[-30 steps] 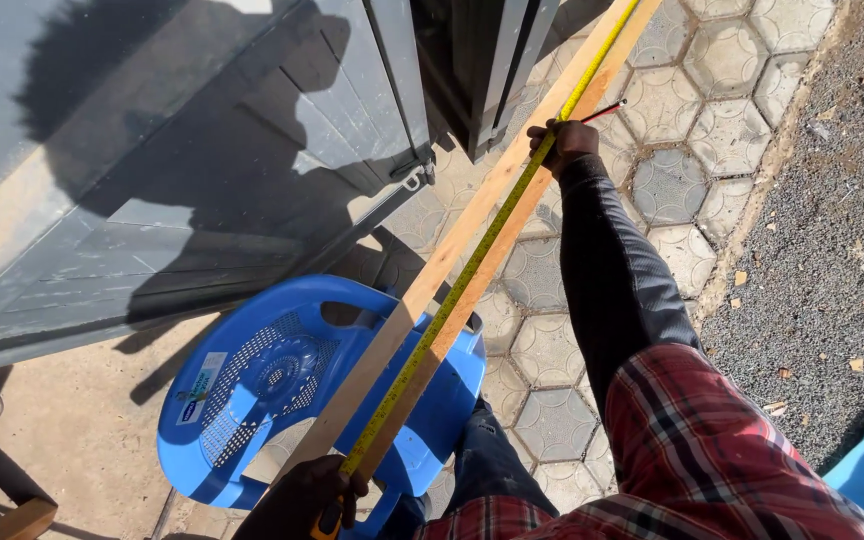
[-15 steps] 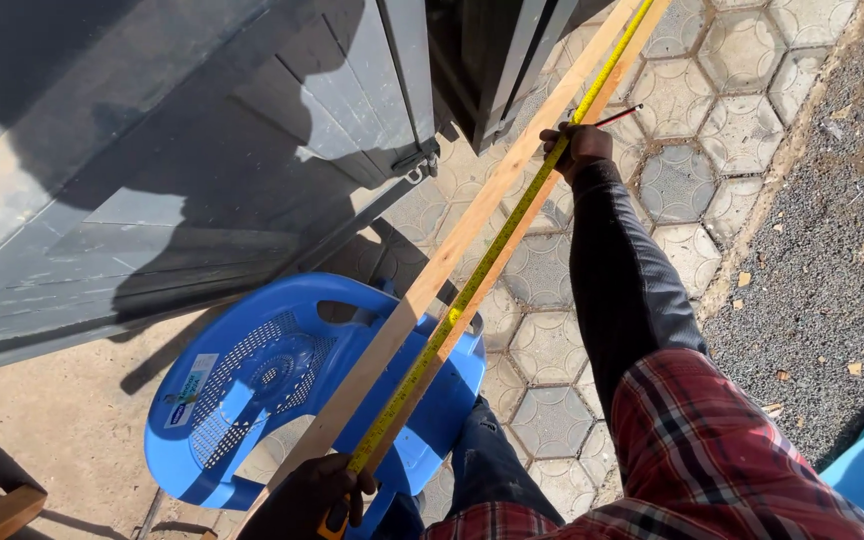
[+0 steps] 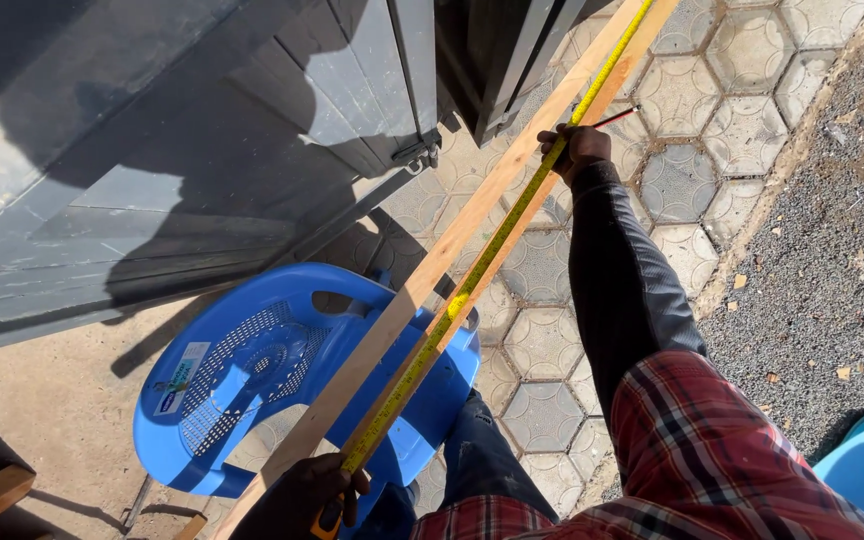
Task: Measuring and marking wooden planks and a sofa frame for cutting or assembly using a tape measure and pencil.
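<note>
Head view: the left hand [image 3: 302, 495] pinches the yellow tape measure [image 3: 492, 255] along the wooden plank [image 3: 432, 275] across the blue chair's [image 3: 252, 370] edge; the right hand [image 3: 577, 150] grips a pencil. Best keep the tape taut.

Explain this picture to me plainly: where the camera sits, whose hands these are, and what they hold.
The camera sits on a person's head and looks down at their own arms. A long wooden plank rests across a blue plastic chair on hexagonal paving. A yellow tape measure is stretched along the plank. The left hand, at the bottom edge, grips the tape's near end. The right hand, arm outstretched, presses the tape against the wood and holds a thin red pencil. A grey metal gate stands alongside.
</note>
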